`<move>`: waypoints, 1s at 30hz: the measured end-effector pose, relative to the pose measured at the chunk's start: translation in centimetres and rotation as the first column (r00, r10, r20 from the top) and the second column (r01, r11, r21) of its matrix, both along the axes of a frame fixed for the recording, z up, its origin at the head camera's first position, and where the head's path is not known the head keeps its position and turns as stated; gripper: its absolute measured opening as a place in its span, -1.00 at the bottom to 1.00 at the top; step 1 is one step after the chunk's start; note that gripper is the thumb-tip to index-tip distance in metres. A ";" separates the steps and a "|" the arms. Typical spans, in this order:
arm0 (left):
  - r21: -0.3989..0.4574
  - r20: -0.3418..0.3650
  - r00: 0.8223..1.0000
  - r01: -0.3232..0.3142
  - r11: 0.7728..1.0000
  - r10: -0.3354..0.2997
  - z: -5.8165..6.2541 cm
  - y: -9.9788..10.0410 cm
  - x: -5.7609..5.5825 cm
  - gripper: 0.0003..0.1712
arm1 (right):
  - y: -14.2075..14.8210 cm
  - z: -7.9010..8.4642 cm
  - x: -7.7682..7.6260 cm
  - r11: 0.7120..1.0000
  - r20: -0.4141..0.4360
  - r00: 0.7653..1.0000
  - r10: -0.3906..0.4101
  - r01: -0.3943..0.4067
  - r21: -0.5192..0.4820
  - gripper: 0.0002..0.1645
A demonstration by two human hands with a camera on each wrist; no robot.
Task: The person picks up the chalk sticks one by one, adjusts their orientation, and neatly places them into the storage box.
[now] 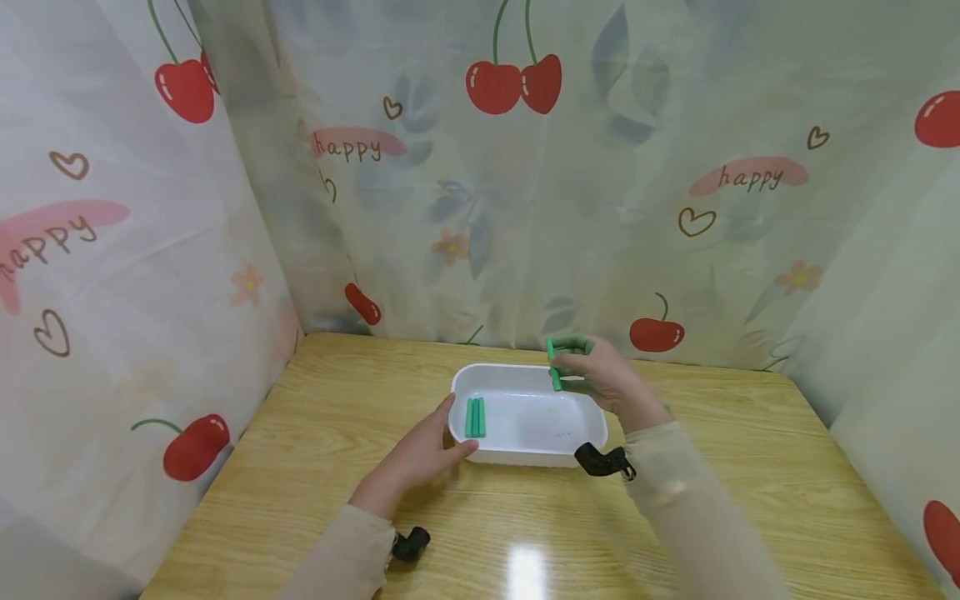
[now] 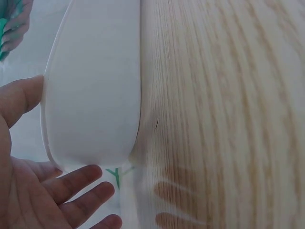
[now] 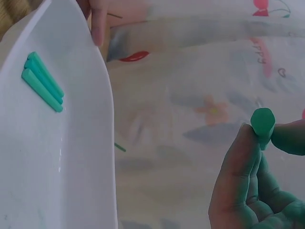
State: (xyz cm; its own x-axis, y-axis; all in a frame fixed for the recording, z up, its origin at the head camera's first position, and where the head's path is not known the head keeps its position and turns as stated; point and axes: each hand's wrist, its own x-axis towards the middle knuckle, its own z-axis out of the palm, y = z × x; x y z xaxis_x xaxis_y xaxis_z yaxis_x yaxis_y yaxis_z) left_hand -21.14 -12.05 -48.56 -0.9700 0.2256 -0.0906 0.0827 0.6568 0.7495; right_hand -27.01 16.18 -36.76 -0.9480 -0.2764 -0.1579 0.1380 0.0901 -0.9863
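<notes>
A white plastic tray [image 1: 525,457] with rounded corners stands on the wooden table. My left hand [image 1: 420,454] holds its left end, the thumb on the near rim and the fingers at the end wall; in the left wrist view the lower fingers [image 2: 86,205] are spread loosely. Inside, at the left, several short green sticks [image 1: 476,418], matt and clay-like, lie side by side. Above the tray's far right part, my right hand [image 1: 600,371] pinches another green stick [image 1: 554,367] nearly upright between thumb and fingers. The right wrist view shows that stick [image 3: 263,122] end-on.
The wooden table [image 1: 300,492] reaches back to a printed curtain [image 1: 525,208] with cherries and hearts, which also hangs at both sides. Each sleeve has a black wrist device [image 1: 600,460] at its cuff. A few tiny specks lie on the tray floor at the right.
</notes>
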 end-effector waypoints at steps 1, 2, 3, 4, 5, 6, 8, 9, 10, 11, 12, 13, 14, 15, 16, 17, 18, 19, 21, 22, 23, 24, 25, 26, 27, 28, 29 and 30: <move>-0.001 -0.001 1.000 0.000 1.000 0.000 0.0 0.0 0.0 0.11 | -0.3 -0.1 0.0 1.000 0.003 1.000 0.002 -0.002 -0.009 -0.40; -0.004 -0.005 1.000 0.001 1.000 -0.001 0.0 0.0 0.0 0.11 | -0.6 -0.3 -0.1 1.000 0.004 1.000 0.004 -0.004 -0.013 -0.40; -0.007 -0.010 1.000 0.002 1.000 -0.002 0.0 0.0 0.0 0.11 | -0.9 -0.5 -0.1 1.000 0.005 1.000 0.006 -0.006 -0.018 -0.40; -0.013 -0.012 1.000 0.004 1.000 -0.004 0.0 0.0 0.0 0.11 | -1.1 -0.7 -0.2 1.000 0.006 1.000 0.008 -0.008 -0.020 -0.40; -0.014 -0.016 1.000 0.005 1.000 -0.005 0.0 0.0 0.0 0.10 | -1.4 -1.0 -0.3 1.000 0.008 1.000 0.008 -0.008 -0.022 -0.41; -0.017 -0.020 1.000 0.006 1.000 -0.007 -0.1 0.0 0.0 0.10 | -1.6 -1.2 -0.4 1.000 0.010 1.000 0.009 -0.008 -0.021 -0.42; -0.025 -0.029 1.000 0.007 1.000 -0.008 -0.1 0.0 0.0 0.10 | -2.1 -1.8 -0.6 1.000 0.015 1.000 0.010 -0.009 -0.016 -0.45; -0.028 -0.026 1.000 0.006 1.000 -0.006 -0.2 0.0 0.0 0.10 | -2.4 -2.0 -0.7 1.000 0.020 1.000 0.008 -0.008 -0.013 -0.46; -0.029 -0.027 1.000 0.005 1.000 -0.006 -0.2 0.0 -0.1 0.10 | -2.6 -2.3 -0.8 1.000 0.023 1.000 0.009 -0.008 -0.011 -0.47; -0.028 -0.026 1.000 0.003 1.000 -0.004 -0.2 0.0 0.0 0.10 | -2.9 -2.6 -0.9 1.000 0.028 1.000 0.008 -0.008 -0.010 -0.48; -0.027 -0.025 1.000 0.003 1.000 -0.004 -0.2 0.0 -0.1 0.11 | -3.2 -2.8 -1.0 1.000 0.033 0.999 0.008 -0.007 -0.009 -0.48; -0.026 -0.023 1.000 0.004 1.000 -0.004 -0.1 0.0 -0.1 0.11 | -3.4 -3.1 -1.0 1.000 0.039 0.999 0.006 -0.006 -0.007 -0.48; -0.023 -0.022 1.000 0.004 1.000 -0.004 -0.1 0.0 0.0 0.11 | -3.7 -3.3 -1.1 1.000 0.045 0.999 0.005 -0.005 -0.003 -0.47; -0.020 -0.023 1.000 0.005 1.000 -0.006 -0.1 0.0 0.0 0.11 | -4.0 -3.6 -1.1 1.000 0.053 0.999 -0.002 0.002 -0.001 -0.47; -0.016 -0.027 1.000 0.007 1.000 -0.008 -0.1 0.0 0.0 0.11 | -4.3 -3.8 -1.2 1.000 0.060 0.998 -0.003 0.003 0.000 -0.47; -0.015 -0.023 1.000 0.007 1.000 -0.007 -0.1 0.0 0.0 0.11 | -4.5 -4.1 -1.2 1.000 0.068 0.998 -0.006 0.006 0.001 -0.47; -0.012 -0.028 1.000 0.010 1.000 -0.010 -0.1 0.0 0.0 0.11 | -4.7 -4.4 -1.3 1.000 0.076 0.997 -0.009 0.009 0.002 -0.47; -0.013 -0.025 1.000 0.010 1.000 -0.010 -0.1 0.0 0.0 0.12 | -5.0 -4.6 -1.4 1.000 0.086 0.996 -0.014 0.014 0.004 -0.47; -0.015 -0.020 1.000 0.009 1.000 -0.009 0.0 0.0 0.0 0.12 | -5.4 -5.2 -1.5 1.000 0.103 0.994 -0.023 0.022 0.009 -0.48; -0.014 -0.023 1.000 0.011 1.000 -0.012 0.0 0.0 0.0 0.13 | -5.6 -5.5 -1.6 1.000 0.109 0.994 -0.025 0.023 0.014 -0.49; -0.015 -0.020 1.000 0.012 1.000 -0.012 0.0 0.0 0.0 0.13 | -5.7 -5.8 -1.7 0.999 0.116 0.993 -0.031 0.029 0.018 -0.50; -0.015 -0.023 1.000 0.012 1.000 -0.013 -0.1 -0.1 0.0 0.13 | -5.9 -6.0 -1.7 0.999 0.126 0.991 -0.043 0.040 0.027 -0.51; -0.019 -0.019 1.000 0.011 1.000 -0.011 -0.1 0.0 0.0 0.13 | -6.1 -6.3 -1.8 0.998 0.129 0.990 -0.051 0.046 0.039 -0.53; -0.020 -0.020 1.000 0.011 1.000 -0.012 -0.1 0.0 0.0 0.13 | -6.2 -6.6 -1.9 0.997 0.135 0.989 -0.059 0.053 0.047 -0.54; -0.023 -0.021 1.000 0.011 1.000 -0.012 -0.1 0.0 0.0 0.13 | -6.4 -6.9 -1.9 0.996 0.140 0.988 -0.069 0.062 0.057 -0.56; -0.024 -0.023 1.000 0.011 1.000 -0.012 -0.1 0.0 0.0 0.13 | -6.5 -7.2 -2.0 0.996 0.146 0.986 -0.079 0.070 0.062 -0.58; -0.026 -0.022 1.000 0.011 1.000 -0.012 -0.1 0.0 0.0 0.13 | -6.7 -7.5 -2.1 0.995 0.151 0.985 -0.088 0.078 0.069 -0.60; -0.025 -0.025 1.000 0.012 1.000 -0.013 -0.1 0.0 0.0 0.13 | -6.8 -7.9 -2.1 0.994 0.154 0.983 -0.096 0.086 0.073 -0.63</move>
